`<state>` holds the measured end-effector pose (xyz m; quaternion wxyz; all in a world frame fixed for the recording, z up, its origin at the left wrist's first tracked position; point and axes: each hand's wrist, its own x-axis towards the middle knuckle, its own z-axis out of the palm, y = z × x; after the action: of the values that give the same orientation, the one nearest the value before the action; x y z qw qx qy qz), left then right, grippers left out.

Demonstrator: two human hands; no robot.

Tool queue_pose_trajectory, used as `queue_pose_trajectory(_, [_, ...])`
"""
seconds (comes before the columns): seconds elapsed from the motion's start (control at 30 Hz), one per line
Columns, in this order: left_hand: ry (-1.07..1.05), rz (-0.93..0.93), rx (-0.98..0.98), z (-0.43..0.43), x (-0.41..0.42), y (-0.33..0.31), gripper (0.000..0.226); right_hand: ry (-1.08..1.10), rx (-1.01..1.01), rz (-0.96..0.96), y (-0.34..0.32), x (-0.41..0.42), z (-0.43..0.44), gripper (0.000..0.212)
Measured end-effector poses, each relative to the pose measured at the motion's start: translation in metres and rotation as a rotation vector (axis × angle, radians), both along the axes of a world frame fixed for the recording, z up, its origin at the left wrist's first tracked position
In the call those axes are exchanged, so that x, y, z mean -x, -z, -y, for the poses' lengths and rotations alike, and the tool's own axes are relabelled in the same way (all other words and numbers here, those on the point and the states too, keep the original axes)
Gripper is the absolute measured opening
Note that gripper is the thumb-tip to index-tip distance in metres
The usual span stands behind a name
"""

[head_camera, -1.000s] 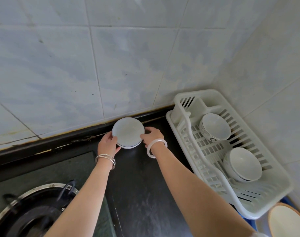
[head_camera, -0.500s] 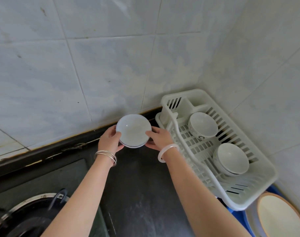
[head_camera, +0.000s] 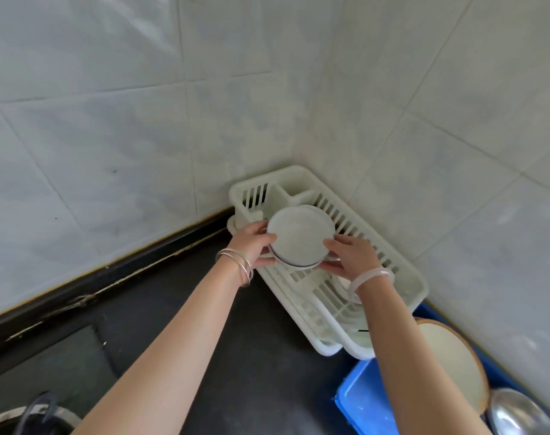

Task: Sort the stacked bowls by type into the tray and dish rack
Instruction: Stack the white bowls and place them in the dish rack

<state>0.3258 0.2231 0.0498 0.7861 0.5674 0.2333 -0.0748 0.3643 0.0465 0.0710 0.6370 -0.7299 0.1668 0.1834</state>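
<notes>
We hold a small stack of white bowls [head_camera: 299, 238] between both hands, above the far end of the white dish rack [head_camera: 402, 279] in the tiled corner. Our left hand [head_camera: 251, 244] is closed on the stack's left edge, thumb on top and fingers underneath, and our right hand [head_camera: 350, 254] clasps the right edge the same way. The stack looks like at least 2 bowls nested together, with a thin dark line around the rim of a lower one; we cannot count them exactly.

We judge the sorting to be partway through. The stack is not yet set down or split, so the bowls in our hands are the work that remains, along with anything out of sight.

As for containers, the rack's floor is mostly hidden behind the stack and our right arm. We can make out part of 1 white dish [head_camera: 346, 285] under the right wrist, and the slotted compartment at the back looks empty. Nearer us, the blue tray [head_camera: 366, 400] sits just beside the rack and holds a pale bowl with a brown rim [head_camera: 449, 361] and a shiny metal bowl [head_camera: 515, 414] at the frame's edge. The black counter [head_camera: 267, 356] under our arms carries no bowls that we can see
</notes>
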Motion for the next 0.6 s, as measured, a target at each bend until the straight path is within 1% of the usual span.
queue_pose_trajectory(0.1, [0.115,-0.037,-0.043,0.018,-0.017,0.0,0.047,0.054,-0.044,-0.032,0.009,-0.001,0.021,0.035])
queue_pose_trajectory(0.3, [0.337,-0.119,-0.186,0.026,-0.046,0.009,0.049,0.11,-0.058,-0.141,0.046,-0.008,0.036,0.038])
queue_pose_trajectory(0.4, [0.443,-0.181,-0.357,0.028,-0.058,0.018,0.048,0.119,-0.047,-0.169,0.065,-0.009,0.037,0.028])
queue_pose_trajectory(0.5, [0.499,-0.226,-0.474,0.03,-0.069,0.026,0.048,0.122,-0.017,-0.176,0.08,-0.007,0.035,0.007])
queue_pose_trajectory(0.6, [0.588,-0.26,-0.591,0.033,-0.079,0.03,0.045,0.115,0.01,-0.179,0.092,-0.006,0.034,0.009])
